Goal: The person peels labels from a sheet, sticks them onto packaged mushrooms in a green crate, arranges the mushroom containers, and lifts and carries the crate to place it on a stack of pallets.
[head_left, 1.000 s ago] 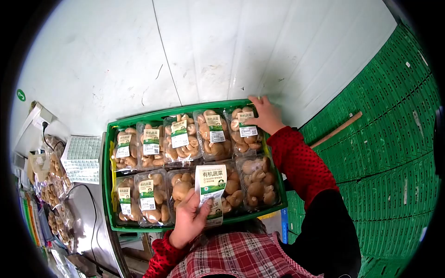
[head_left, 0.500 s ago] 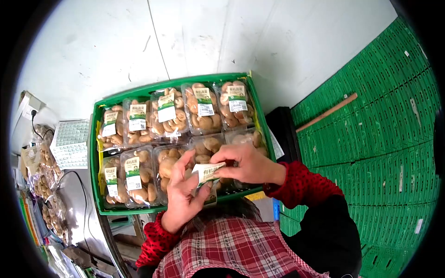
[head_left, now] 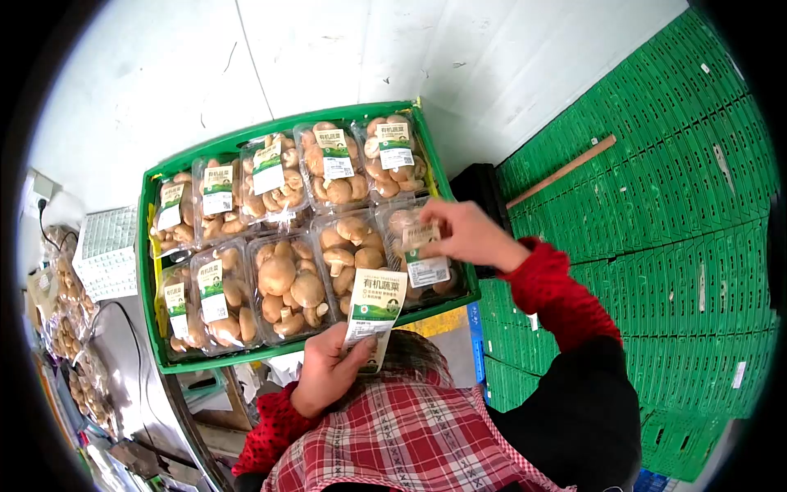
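Hands now apart: right hand (head_left: pixel 467 238) pressing label (head_left: pixel 420 238) on tenth pack (head_left: pixel 422 258), left hand (head_left: pixel 328 373) gripping label strip (head_left: pixel 374 316).

A big white wall (head_left: pixel 344 57) fills the top of the frame. Stacks of green crates (head_left: pixel 680 246) stand at the right, with a wooden stick (head_left: pixel 561 171) on them.

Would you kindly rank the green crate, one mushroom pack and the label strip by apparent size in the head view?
1. Green crate
2. Mushroom pack
3. Label strip, though it is held nearer the camera, so this rank is unsure.
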{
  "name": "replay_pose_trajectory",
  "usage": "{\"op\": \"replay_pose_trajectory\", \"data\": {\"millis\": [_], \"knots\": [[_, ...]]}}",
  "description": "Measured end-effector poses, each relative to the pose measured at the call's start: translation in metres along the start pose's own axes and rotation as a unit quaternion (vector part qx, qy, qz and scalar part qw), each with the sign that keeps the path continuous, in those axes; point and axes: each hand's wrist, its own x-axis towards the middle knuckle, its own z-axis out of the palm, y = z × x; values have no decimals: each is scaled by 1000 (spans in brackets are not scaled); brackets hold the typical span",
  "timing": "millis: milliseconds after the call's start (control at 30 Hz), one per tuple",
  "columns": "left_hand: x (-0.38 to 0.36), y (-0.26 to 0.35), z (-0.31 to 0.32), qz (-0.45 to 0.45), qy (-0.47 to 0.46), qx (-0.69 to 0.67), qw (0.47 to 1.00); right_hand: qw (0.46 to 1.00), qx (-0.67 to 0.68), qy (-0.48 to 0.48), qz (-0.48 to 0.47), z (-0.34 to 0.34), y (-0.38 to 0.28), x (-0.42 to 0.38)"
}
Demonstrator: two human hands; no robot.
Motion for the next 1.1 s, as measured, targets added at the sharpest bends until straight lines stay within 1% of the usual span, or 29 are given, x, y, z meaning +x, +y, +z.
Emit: {"op": "replay_pose_trajectory", "data": {"millis": [33, 67, 100, 167, 200, 233, 267, 300, 333, 367, 433, 467, 500, 567, 600, 633, 700, 733, 767, 833, 867, 900, 967, 1000, 1033, 1067, 1100], "knots": [[-2, 6, -4, -11, -16, -10, 1000, 998, -68, 1, -1, 15, 4, -4], [-2, 5, -8, 37, -18, 36, 999, 993, -117, 30, 13, 21, 8, -7], [-5, 6, -11, 31, -7, 39, 999, 958, -268, 86, 50, 12, -21, -13], [-2, 9, -13, 125, -5, 128, 984, 982, -132, 133, -32, 14, -25, -19], [0, 9, -12, 126, 0, 127, 984, 996, -1, 54, -74, 15, -34, -19], [-3, 9, -11, 139, -15, 147, 979, 985, 134, -29, -109, 22, -48, -21], [-5, 9, -12, 151, -29, 168, 974, 977, 181, -77, -88, 29, -62, -26], [-6, 9, -14, 164, -42, 191, 967, 978, 156, -130, -53, 36, -66, -31], [-3, 11, -14, 242, 3, 215, 946, 974, 180, -114, -73, 41, -70, -36], [-2, 10, -16, 239, 10, 215, 947, 970, 203, -101, -91, 46, -75, -40], [-3, 6, -17, 293, 22, 214, 932, 959, 256, -95, -73, 58, -89, -48], [-14, 10, -16, 174, -24, 144, 974, 966, 230, -65, -103, 63, -95, -50], [-19, 10, -15, 173, -22, 143, 974, 965, 230, -68, -104, 64, -97, -50], [-26, 8, -11, 61, 25, 34, 997, 973, 144, -30, -176, 64, -99, -49], [-29, 1, -2, 31, 68, -26, 997, 969, 176, -51, -167, 62, -102, -44], [-34, -7, 1, 30, 69, -26, 997, 968, 177, -52, -168, 56, -102, -35], [-42, -18, 3, 22, 36, -8, 999, 954, 225, -75, -185, 39, -101, -12], [-45, -17, 0, 6, 20, 68, 997, 965, 201, -35, -163, 22, -107, -2], [-48, -19, 0, 4, 23, 67, 997, 975, 175, 3, -140, 5, -111, 5], [-47, -19, 1, 32, 74, 106, 991, 936, 330, 24, -119, -5, -112, 13], [-42, -19, -7, 130, 125, 162, 970, 931, 350, -2, -99, -6, -112, 12], [-34, -9, -16, 214, 164, 189, 944, 931, 351, -7, -100, -2, -114, 12], [-35, 9, -32, 264, 250, 233, 902, 956, 254, -33, -144, 10, -119, 9], [-35, 16, -35, 262, 256, 235, 900, 962, 226, -39, -145, 10, -124, 9], [-34, 22, -35, 259, 280, 261, 887, 961, 229, -43, -149, 15, -125, 9], [-33, 26, -34, 254, 303, 287, 873, 959, 220, -18, -175, 20, -124, 9], [-29, 24, -34, 219, 298, 281, 885, 957, 211, 8, -201, 24, -124, 8]]}}
